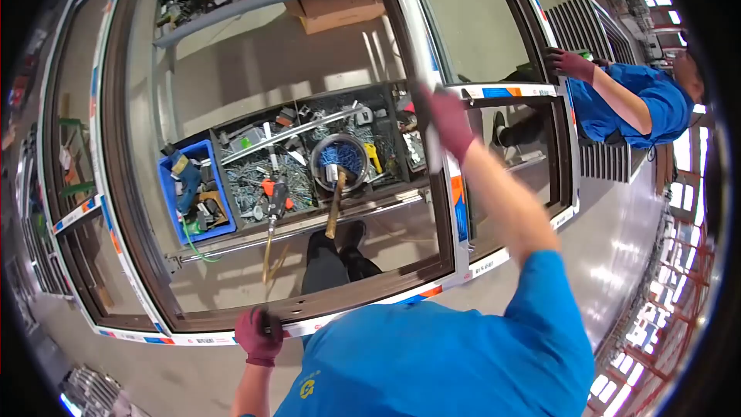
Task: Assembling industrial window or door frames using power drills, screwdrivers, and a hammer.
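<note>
A large brown window frame (pixel 123 208) with white taped edges lies flat in front of me. My left hand (pixel 258 336), in a maroon glove, grips its near rail at the lower left. Up the frame's upright bar (pixel 421 54) reaches my right hand (pixel 448 120), also gloved in maroon, closed around that bar. On the far right another person in a blue shirt has a gloved hand (pixel 570 62) on the frame's far side.
Under the frame stands a cart tray (pixel 309 154) full of screws, tools and a mallet, beside a blue bin (pixel 189 189). A cardboard box (pixel 340 9) sits further off. More frames lean at the left (pixel 69 185).
</note>
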Available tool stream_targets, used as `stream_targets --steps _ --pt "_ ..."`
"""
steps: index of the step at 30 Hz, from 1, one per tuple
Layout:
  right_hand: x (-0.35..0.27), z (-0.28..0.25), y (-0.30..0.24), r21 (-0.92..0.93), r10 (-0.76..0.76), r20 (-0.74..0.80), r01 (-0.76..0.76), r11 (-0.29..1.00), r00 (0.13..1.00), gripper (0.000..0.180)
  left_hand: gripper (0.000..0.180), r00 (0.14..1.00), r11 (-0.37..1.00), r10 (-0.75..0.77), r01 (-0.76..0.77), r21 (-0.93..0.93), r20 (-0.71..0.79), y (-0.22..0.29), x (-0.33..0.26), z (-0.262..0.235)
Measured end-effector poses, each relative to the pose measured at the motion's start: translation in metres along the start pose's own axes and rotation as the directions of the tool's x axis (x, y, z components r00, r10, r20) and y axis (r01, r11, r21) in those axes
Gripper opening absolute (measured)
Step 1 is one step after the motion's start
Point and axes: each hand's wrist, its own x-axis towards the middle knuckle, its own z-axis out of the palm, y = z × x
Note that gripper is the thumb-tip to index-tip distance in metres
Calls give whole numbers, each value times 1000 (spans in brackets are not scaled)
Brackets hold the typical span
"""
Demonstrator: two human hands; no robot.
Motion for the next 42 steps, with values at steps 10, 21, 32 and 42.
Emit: stream_targets --steps 10,21,32,42 --pt "-112 269 156 -320 197 44 -173 932 979 64 33 998 1000 22 -23 -17 -54 8 -6 -4" --pt "-129 166 67 -446 -509 229 554 703 830 61 24 982 995 93 -99 -33 -163 3 -5 -5" --pt "-28 -43 67 -966 -526 24 156 208 850 75 21 994 998 36 -42 -47 -106 8 -2 6" --pt "-39 -33 64 -991 -558 -43 34 128 828 72 25 994 998 65 -66 -5 -83 0 -8 8"
